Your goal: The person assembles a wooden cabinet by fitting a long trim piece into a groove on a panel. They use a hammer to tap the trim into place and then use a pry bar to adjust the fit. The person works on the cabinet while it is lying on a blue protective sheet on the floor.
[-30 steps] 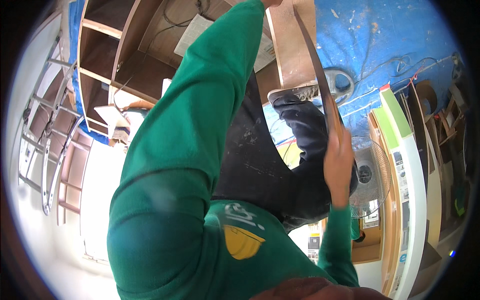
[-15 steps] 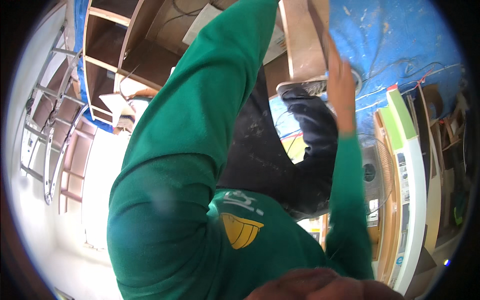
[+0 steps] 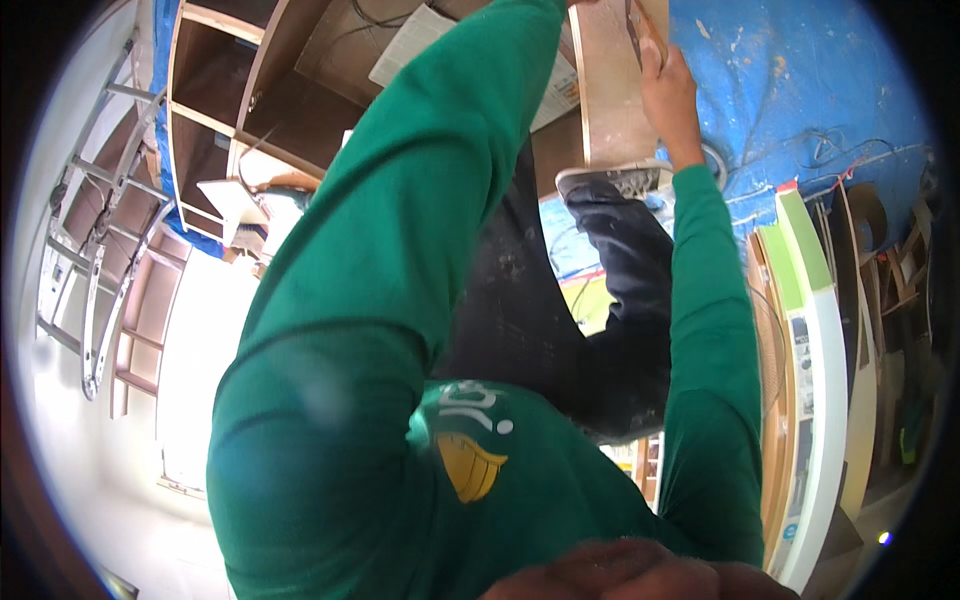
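My left arm (image 3: 400, 200), in a green sleeve, reaches up across the view to the top edge. Only a sliver of my left hand (image 3: 578, 2) shows there, its fingers cut off. On the right, my right hand (image 3: 672, 100) is closed at the long edge of a light wooden board (image 3: 610, 90). Its fingers are curled round a narrow brown piece (image 3: 652, 22) lying along that edge, whose kind I cannot make out. The board stands out from a brown wooden cabinet with open compartments (image 3: 210, 75). Printed paper sheets (image 3: 405, 45) lie inside it, partly behind my left sleeve.
Blue sheeting (image 3: 790, 80) with pale specks covers the floor at the right, and a cable (image 3: 820, 145) runs over it. My shoe (image 3: 615, 182) is close to the board's near end. Long panels (image 3: 825, 380) stand along the right. A metal ladder (image 3: 95, 230) leans at the left.
My right hand has moved up along the board's edge, and its fingers have gone from outstretched to curled. More of my right sleeve shows. My left arm has hardly moved.
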The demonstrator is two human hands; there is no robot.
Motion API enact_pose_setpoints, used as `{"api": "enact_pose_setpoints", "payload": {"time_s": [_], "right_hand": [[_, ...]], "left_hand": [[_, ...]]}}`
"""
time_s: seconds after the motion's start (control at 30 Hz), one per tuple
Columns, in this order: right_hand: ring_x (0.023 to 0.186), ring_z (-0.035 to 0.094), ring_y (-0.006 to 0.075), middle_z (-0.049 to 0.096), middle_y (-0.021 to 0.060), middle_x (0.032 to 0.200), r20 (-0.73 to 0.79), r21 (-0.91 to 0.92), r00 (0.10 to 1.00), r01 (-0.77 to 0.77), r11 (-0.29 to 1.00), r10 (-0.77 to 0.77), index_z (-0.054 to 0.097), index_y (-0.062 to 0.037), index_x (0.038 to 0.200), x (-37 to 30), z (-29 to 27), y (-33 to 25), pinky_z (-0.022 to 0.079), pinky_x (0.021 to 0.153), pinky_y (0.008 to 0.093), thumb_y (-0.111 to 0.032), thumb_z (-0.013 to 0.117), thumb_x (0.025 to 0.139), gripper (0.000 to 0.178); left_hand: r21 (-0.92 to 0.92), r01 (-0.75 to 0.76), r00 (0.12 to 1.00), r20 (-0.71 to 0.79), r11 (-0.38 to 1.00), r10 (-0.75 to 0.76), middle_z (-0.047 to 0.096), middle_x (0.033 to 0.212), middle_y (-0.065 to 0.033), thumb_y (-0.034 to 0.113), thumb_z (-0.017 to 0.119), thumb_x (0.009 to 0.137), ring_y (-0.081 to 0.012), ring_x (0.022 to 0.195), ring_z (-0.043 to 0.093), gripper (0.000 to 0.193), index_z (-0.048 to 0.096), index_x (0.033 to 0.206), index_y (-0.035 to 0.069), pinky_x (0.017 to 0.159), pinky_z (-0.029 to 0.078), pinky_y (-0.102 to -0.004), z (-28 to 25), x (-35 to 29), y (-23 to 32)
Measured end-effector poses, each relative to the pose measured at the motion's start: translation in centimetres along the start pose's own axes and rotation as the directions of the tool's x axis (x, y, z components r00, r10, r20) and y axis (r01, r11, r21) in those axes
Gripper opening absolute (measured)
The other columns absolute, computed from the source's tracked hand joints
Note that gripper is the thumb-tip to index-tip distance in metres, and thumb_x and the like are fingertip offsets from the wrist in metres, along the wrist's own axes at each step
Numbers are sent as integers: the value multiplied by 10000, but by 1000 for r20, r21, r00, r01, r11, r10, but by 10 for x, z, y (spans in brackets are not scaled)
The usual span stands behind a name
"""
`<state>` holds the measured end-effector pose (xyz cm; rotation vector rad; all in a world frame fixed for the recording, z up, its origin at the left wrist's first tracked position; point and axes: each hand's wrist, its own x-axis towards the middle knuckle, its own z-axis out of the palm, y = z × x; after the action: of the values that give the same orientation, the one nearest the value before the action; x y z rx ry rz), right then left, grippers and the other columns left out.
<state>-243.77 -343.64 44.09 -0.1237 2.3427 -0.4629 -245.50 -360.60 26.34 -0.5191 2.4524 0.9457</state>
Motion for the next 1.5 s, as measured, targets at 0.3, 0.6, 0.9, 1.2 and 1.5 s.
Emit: {"api": "enact_pose_setpoints", "payload": {"time_s": [0.3,0.6,0.9,1.2,1.5], "right_hand": [[1087,645,497,668,279,1104,126,-151,989,-61,987,80,548,12,1364,-250,-132,-12,501,936,511,-225,480,1070,384],[1085,568,575,621,380,1095,15,-41,999,52,998,-51,547,62,1236,-56,-15,28,477,900,569,-329,508,1076,425],[1131,626,472,641,306,1144,147,-174,985,-69,982,96,562,21,1338,-211,-112,-2,479,957,486,-238,455,1088,375],[1089,584,503,593,317,1229,148,-191,979,165,968,-138,510,19,1364,-65,-27,10,480,906,552,-126,454,1030,369],[1135,597,485,603,320,1201,189,-166,982,41,985,-9,539,29,1382,-171,-80,12,468,977,501,-207,456,1084,390]], "left_hand": [[73,-4,1000,-6,997,5,577,1361,-164,394,483,1027,-431,1309,501,418,608,1315,117,1085,400,-612,3,-6,-28],[-30,16,1000,-11,999,-17,581,1333,-168,384,522,1007,-417,1290,515,374,627,1232,104,1044,420,-614,-9,-13,0],[-45,84,994,-64,995,-87,584,1296,-174,359,524,1004,-441,1252,536,351,633,1216,102,1032,439,-608,-7,-16,-11],[-37,65,998,-5,997,-65,563,1368,-176,418,484,1034,-441,1313,508,439,581,1333,112,1073,396,-652,-14,-8,-23],[-12,53,997,-60,999,-53,577,1329,-171,435,462,1052,-440,1248,525,435,609,1289,102,1014,435,-615,-10,-10,-19]]}}
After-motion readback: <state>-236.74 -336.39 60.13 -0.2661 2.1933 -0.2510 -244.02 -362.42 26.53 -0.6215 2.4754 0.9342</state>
